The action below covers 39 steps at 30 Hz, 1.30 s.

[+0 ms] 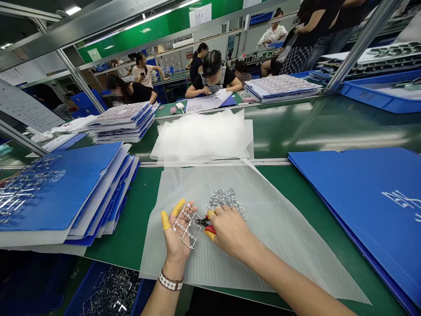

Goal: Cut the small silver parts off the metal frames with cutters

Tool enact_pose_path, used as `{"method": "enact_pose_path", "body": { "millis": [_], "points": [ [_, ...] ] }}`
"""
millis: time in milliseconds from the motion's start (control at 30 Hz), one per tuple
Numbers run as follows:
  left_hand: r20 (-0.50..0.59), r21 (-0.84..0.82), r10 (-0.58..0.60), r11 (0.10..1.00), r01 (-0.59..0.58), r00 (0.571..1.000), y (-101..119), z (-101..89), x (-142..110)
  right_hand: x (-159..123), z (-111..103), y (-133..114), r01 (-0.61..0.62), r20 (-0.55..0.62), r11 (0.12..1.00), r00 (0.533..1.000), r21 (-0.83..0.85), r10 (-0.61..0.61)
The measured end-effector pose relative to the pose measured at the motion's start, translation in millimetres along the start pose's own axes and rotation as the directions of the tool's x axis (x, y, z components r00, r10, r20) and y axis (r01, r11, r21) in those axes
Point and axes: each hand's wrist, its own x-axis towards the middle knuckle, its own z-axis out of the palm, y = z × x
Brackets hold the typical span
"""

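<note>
My left hand (176,243), palm up with yellow finger cots on some fingers, holds a silvery sprue frame (190,231) with small parts on its bars. My right hand (232,230), also in yellow cots, is closed round the red-handled side cutters (210,228). Their dark jaws reach the right side of the frame; whether the blades are closed is too small to tell. Just beyond my right hand lies a heap of small shiny silver parts (225,197). Under both hands a translucent white foam sheet (263,259) covers part of the green table.
Blue boards with silver sprues form a stack (88,175) at left; another blue board (362,188) lies right. White sheets (204,136) are piled ahead. Below the left table edge, a blue bin (112,289) holds dark, shiny sprues. Across the bench a person (213,79) works.
</note>
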Motion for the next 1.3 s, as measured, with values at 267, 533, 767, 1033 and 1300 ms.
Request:
{"method": "enact_pose_path", "body": {
  "millis": [267, 533, 767, 1033, 1300],
  "points": [
    [0.004, 0.091, 0.077, 0.993, -0.077, 0.997, -2.4, 5.3, -4.7, 2.2, -1.6, -6.4, 0.002, -0.006, 1.0, 1.0, -0.026, -0.002],
    [0.004, 0.092, 0.089, 0.992, -0.089, 0.996, -1.1, 3.6, -4.4, 3.0, -5.1, -6.4, 0.037, 0.027, 0.998, 0.999, -0.059, -0.035],
    [-0.027, 0.019, 0.114, 0.993, -0.113, 0.993, 6.1, 3.6, 3.3, -3.0, -3.3, -15.5, 0.052, -0.046, 0.998, 0.998, -0.033, -0.053],
    [-0.047, 0.071, 0.169, 0.984, -0.165, 0.985, 1.0, 7.3, 2.0, -2.7, -1.3, -24.5, 0.079, -0.031, 0.997, 0.996, -0.012, -0.079],
    [-0.06, 0.105, 0.189, 0.978, -0.182, 0.98, -1.2, 8.6, 2.4, -2.1, -3.0, -26.1, 0.087, -0.02, 0.996, 0.996, -0.021, -0.087]
  ]
}}
